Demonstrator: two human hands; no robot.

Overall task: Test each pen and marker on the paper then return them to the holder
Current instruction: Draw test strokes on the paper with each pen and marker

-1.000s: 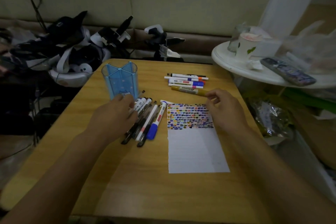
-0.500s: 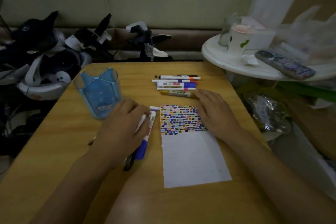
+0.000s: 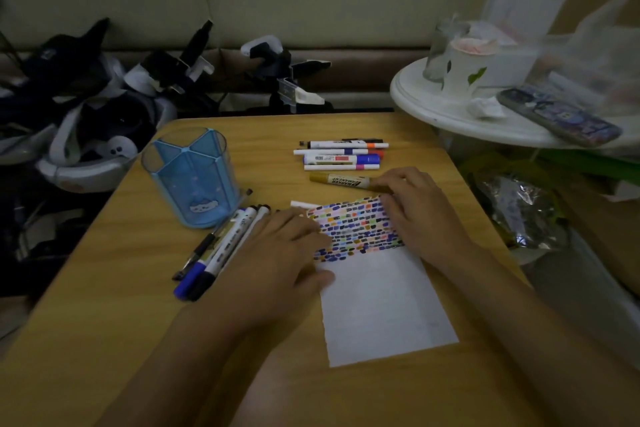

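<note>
My left hand [image 3: 280, 260] lies flat, fingers extended, on the left edge of the paper [image 3: 381, 302]; it grasps nothing. My right hand [image 3: 420, 215] rests on the paper's upper right corner, fingers relaxed, fingertips touching the gold marker [image 3: 341, 180]. The paper is white; its upper part carries dense rows of short multicoloured test marks, its lower part is blank. Left of the paper lies a bundle of pens [image 3: 214, 250], white barrels with black and blue caps, partly under my left hand. Beyond the paper lie 4 markers [image 3: 341, 154] in parallel. The blue holder [image 3: 190, 177] stands upright, left of the paper, just beside the bundle.
</note>
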